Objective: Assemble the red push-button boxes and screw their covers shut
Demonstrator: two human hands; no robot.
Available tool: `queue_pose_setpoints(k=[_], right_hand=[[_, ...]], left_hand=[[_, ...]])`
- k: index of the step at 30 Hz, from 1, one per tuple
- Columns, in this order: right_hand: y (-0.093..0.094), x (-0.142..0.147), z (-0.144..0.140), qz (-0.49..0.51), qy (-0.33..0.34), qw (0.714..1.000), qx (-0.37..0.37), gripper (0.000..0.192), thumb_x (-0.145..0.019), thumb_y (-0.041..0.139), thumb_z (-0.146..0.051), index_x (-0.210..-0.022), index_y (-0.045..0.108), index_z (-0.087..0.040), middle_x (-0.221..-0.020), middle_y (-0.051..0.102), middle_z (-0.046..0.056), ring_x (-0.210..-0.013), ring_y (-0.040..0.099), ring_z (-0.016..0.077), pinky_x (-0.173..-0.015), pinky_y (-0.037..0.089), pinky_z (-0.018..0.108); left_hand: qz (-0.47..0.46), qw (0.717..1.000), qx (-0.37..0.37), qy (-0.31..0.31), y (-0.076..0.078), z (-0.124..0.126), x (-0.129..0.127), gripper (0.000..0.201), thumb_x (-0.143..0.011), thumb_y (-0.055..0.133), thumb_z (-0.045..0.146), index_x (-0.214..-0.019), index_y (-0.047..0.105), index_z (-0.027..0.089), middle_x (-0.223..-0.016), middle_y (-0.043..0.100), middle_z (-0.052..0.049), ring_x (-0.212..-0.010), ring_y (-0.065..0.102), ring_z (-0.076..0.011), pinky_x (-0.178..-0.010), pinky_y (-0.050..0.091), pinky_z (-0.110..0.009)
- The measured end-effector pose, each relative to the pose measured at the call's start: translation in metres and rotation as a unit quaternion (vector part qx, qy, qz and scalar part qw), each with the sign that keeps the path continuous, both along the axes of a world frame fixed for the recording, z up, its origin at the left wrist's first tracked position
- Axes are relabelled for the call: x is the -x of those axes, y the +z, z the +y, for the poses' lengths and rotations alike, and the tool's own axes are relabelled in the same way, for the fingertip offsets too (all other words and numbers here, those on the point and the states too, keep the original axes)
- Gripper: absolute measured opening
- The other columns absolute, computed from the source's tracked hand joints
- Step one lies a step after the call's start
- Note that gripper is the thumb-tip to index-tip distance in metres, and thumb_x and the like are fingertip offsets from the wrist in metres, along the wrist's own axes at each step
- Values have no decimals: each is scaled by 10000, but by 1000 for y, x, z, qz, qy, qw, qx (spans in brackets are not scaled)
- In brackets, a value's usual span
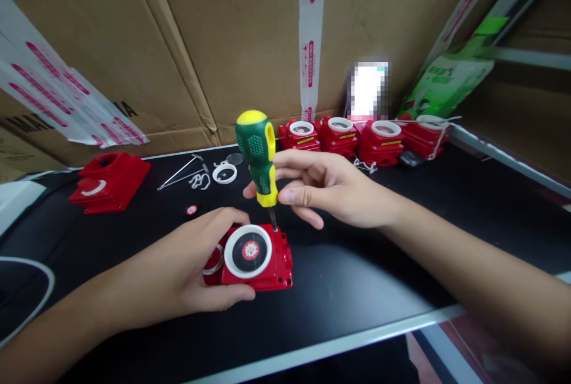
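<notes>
A red box-shaped housing point(279, 262) with a white ring and a black disc bearing a red-and-white emblem lies on the black table. My left hand point(209, 259) grips it from the left, thumb along the near side and fingers over the far side. A green and yellow screwdriver point(256, 149) stands nearly upright, its tip at a screw near the housing's far right corner. Around its lower handle my right hand point(312, 185) is closed loosely, thumb and fingers on the grip, the other fingers partly spread.
Several finished-looking red housings point(339, 137) line the back edge. An opened red housing point(111, 182) sits at left. Behind my hands lie a white ring point(224, 174), thin metal rods point(181, 173) and a small emblem disc point(191, 210). A green pouch point(455, 78) leans at back right.
</notes>
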State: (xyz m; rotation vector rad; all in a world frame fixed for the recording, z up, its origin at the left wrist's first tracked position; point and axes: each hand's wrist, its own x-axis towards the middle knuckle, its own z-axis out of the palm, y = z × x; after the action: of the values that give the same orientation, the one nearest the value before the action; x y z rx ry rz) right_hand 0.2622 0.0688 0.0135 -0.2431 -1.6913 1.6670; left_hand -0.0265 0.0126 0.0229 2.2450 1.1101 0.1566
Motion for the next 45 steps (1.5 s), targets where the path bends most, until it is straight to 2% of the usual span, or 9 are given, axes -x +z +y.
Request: queue_pose_setpoints(k=[6,10,14,18,27,31,35,40,45], right_hand=[[2,1,-3,-25,-2,1000,15,318,-1026,812,-209,-1327,737,-138,-1251,833,106,-578,575,25,-580,527,195],[6,1,-8,-31,-17,999,30,376,-926,863,-115,-1278,731,-122,-1114,807,39,-626,598,34,-577,529,183],[8,3,-14,-34,-62,997,5,293,-887,853,-85,-1151,732,-128,-969,739,-22,-656,593,40,-674,556,220],[12,5,-18,-50,-88,994,-34,285,-878,862,-103,-1136,741,-126,-848,690,-52,-635,578,56,-649,533,225],[11,8,-19,-5,-103,995,1,388,-750,960,-21,-988,683,-152,-927,703,-48,-581,560,20,-592,490,182],[11,4,-16,-31,-76,997,1,362,-813,971,-140,-1054,702,-147,-972,724,-18,-606,532,34,-584,457,202],[10,2,-13,-65,-62,996,20,468,-796,1021,-285,-1117,706,-156,-857,697,-32,-640,543,80,-590,463,230],[6,3,-5,43,-121,992,21,380,-993,866,-455,-904,636,-167,-859,684,-25,-553,529,43,-549,412,223],[7,0,0,87,-151,984,19,269,-1059,804,-371,-947,720,-141,-941,695,-13,-566,539,19,-544,381,209]], left_hand=[[-23,1000,16,-6,-4,2,1,606,-893,913,527,-1368,600,315,-1259,791,-51,-1022,799,-280,-875,652,-380],[-29,999,10,-10,-6,2,3,625,-887,913,538,-1394,601,346,-1370,751,-62,-1178,773,-321,-959,659,-424],[-23,1000,-2,-14,-7,2,4,639,-884,906,563,-1398,594,348,-1341,749,-64,-1157,772,-329,-951,658,-442],[-16,1000,17,-7,-7,1,4,625,-904,886,577,-1395,571,353,-1370,730,-63,-1193,757,-328,-982,644,-455],[-4,1000,23,3,-7,1,6,682,-904,895,561,-1451,546,353,-1407,727,-58,-1232,747,-321,-1053,619,-451],[-6,1000,14,2,-7,1,5,639,-895,899,545,-1407,581,332,-1369,743,-54,-1200,758,-318,-1002,634,-422],[-7,1000,-4,1,-5,-1,3,635,-902,898,503,-1425,573,345,-1368,742,-35,-1205,759,-305,-1015,626,-404],[-8,999,32,-5,0,-2,-1,583,-906,899,457,-1378,577,340,-1327,760,-5,-1116,777,-258,-936,629,-337],[-2,1000,30,-6,1,-1,0,606,-923,891,477,-1405,551,338,-1379,739,-16,-1180,760,-264,-1006,606,-342]])
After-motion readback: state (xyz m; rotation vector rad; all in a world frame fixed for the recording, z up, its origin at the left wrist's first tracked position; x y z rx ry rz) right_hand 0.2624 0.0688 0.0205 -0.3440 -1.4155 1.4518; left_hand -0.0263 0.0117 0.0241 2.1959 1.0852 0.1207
